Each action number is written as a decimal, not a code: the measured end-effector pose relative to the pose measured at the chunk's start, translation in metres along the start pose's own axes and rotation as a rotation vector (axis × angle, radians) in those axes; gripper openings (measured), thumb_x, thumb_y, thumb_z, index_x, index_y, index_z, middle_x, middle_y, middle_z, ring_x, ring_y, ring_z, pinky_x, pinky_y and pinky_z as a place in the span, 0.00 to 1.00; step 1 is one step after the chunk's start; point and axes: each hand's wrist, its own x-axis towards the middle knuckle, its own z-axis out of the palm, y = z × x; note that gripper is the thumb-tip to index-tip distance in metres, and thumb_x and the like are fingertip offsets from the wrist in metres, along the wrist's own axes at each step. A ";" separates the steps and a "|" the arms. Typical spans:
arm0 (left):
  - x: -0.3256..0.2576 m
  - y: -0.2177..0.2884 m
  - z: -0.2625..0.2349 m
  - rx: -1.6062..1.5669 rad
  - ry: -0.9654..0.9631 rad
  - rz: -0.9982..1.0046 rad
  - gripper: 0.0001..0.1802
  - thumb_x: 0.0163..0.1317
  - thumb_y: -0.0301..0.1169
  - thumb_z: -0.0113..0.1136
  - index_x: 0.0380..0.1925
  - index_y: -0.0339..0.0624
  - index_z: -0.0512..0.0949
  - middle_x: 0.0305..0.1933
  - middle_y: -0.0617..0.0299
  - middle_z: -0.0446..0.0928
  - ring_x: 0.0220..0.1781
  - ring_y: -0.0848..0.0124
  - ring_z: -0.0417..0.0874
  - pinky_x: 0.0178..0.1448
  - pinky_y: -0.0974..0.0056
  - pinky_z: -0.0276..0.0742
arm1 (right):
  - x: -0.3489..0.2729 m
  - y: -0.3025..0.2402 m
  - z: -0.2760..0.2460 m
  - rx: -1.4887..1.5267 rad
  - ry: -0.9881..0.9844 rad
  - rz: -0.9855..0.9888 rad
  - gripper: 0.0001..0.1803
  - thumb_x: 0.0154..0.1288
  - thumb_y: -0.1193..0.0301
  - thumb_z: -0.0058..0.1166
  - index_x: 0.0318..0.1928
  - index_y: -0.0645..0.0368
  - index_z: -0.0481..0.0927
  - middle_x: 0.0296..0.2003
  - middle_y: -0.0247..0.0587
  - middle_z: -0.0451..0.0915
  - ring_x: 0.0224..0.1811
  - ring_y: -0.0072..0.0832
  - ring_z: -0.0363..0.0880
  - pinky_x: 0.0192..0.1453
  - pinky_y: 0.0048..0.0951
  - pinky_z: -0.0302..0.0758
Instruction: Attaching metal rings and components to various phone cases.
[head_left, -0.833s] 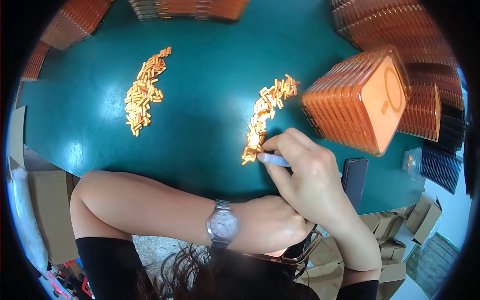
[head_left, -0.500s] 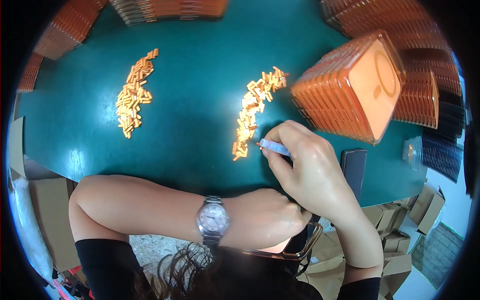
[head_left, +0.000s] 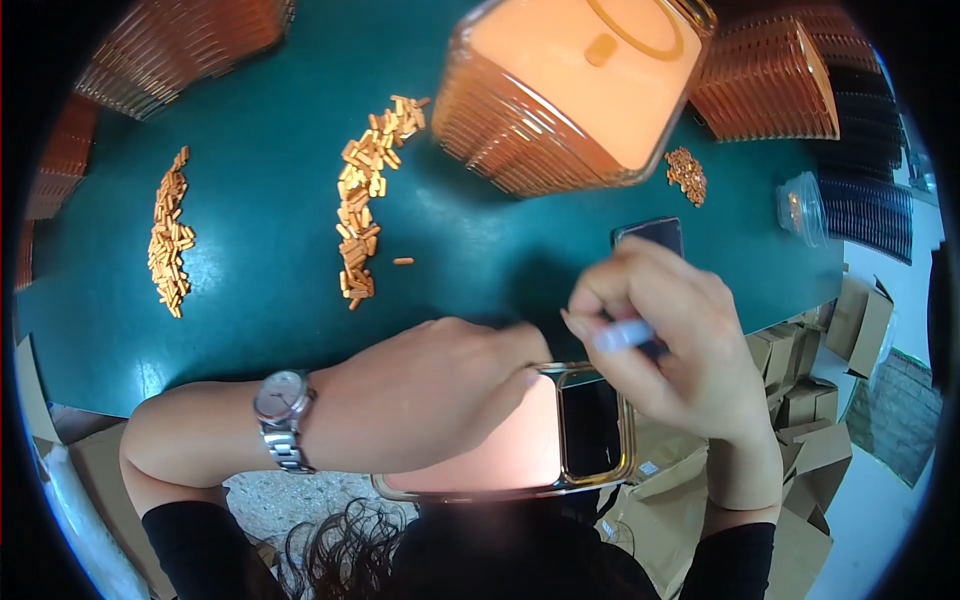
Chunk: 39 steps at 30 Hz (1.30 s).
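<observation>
My left hand, with a silver wristwatch on the wrist, grips an orange phone case with a gold-rimmed camera cutout, held flat near my body. My right hand holds a thin white-and-blue pen-like tool just above the case's cutout corner. On the teal table beyond my hands lies a curved line of small orange-gold pieces, with one stray piece beside it.
A tall stack of orange cases stands at the back centre, more stacks to its right and far left. Another row of gold pieces lies left, a small pile right. Dark phone, cardboard boxes.
My right hand has pulled back from the line of gold pieces to the case. The left hand now holds the case up in view. The view has shifted right.
</observation>
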 end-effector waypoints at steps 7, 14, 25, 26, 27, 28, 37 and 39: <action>0.005 0.000 -0.005 -0.105 -0.017 -0.070 0.05 0.74 0.25 0.61 0.44 0.36 0.76 0.29 0.53 0.82 0.28 0.61 0.84 0.33 0.60 0.76 | -0.023 0.001 0.013 -0.131 -0.107 -0.113 0.11 0.58 0.74 0.69 0.36 0.59 0.77 0.30 0.38 0.72 0.28 0.35 0.79 0.29 0.36 0.76; 0.004 0.000 -0.003 -0.120 0.006 -0.116 0.05 0.75 0.25 0.61 0.43 0.36 0.76 0.28 0.54 0.82 0.27 0.61 0.83 0.33 0.61 0.75 | -0.025 -0.002 0.016 -0.287 -0.153 -0.176 0.12 0.53 0.73 0.64 0.34 0.59 0.73 0.30 0.41 0.68 0.30 0.34 0.79 0.30 0.34 0.79; 0.002 -0.003 0.001 0.035 0.024 -0.078 0.07 0.73 0.27 0.62 0.40 0.36 0.74 0.30 0.48 0.82 0.31 0.47 0.85 0.34 0.51 0.78 | -0.017 -0.011 0.014 -0.249 -0.261 0.044 0.09 0.59 0.77 0.66 0.36 0.62 0.77 0.34 0.43 0.75 0.34 0.42 0.83 0.33 0.39 0.80; 0.002 -0.001 0.000 0.036 0.024 -0.079 0.07 0.73 0.27 0.62 0.40 0.36 0.74 0.30 0.48 0.82 0.31 0.47 0.85 0.34 0.51 0.78 | -0.017 -0.012 0.014 -0.268 -0.285 0.011 0.09 0.57 0.77 0.63 0.35 0.62 0.75 0.33 0.45 0.74 0.35 0.41 0.85 0.33 0.38 0.81; 0.003 0.001 -0.001 0.085 -0.009 -0.099 0.08 0.72 0.28 0.62 0.39 0.37 0.73 0.30 0.48 0.82 0.32 0.47 0.86 0.33 0.51 0.78 | -0.017 -0.012 0.015 -0.266 -0.283 0.013 0.09 0.57 0.77 0.63 0.35 0.62 0.75 0.33 0.45 0.74 0.35 0.41 0.85 0.33 0.38 0.81; 0.004 0.002 -0.001 0.133 -0.041 -0.119 0.08 0.72 0.28 0.62 0.38 0.37 0.73 0.30 0.49 0.82 0.32 0.47 0.86 0.33 0.50 0.79 | -0.018 -0.011 0.017 -0.231 -0.286 0.020 0.09 0.58 0.77 0.63 0.34 0.62 0.75 0.33 0.44 0.73 0.35 0.41 0.85 0.33 0.39 0.82; 0.001 0.003 0.008 0.302 0.041 -0.053 0.12 0.67 0.30 0.65 0.37 0.39 0.71 0.24 0.53 0.81 0.27 0.48 0.85 0.29 0.49 0.79 | -0.034 -0.012 0.018 -0.250 -0.156 -0.009 0.14 0.65 0.72 0.64 0.46 0.68 0.81 0.40 0.45 0.76 0.37 0.39 0.83 0.34 0.38 0.82; 0.001 0.003 0.008 0.314 0.052 -0.039 0.11 0.68 0.31 0.65 0.36 0.39 0.71 0.24 0.53 0.81 0.27 0.49 0.85 0.29 0.50 0.79 | -0.039 -0.010 0.023 -0.360 -0.200 -0.085 0.17 0.65 0.70 0.64 0.49 0.71 0.82 0.39 0.43 0.76 0.38 0.34 0.80 0.31 0.34 0.81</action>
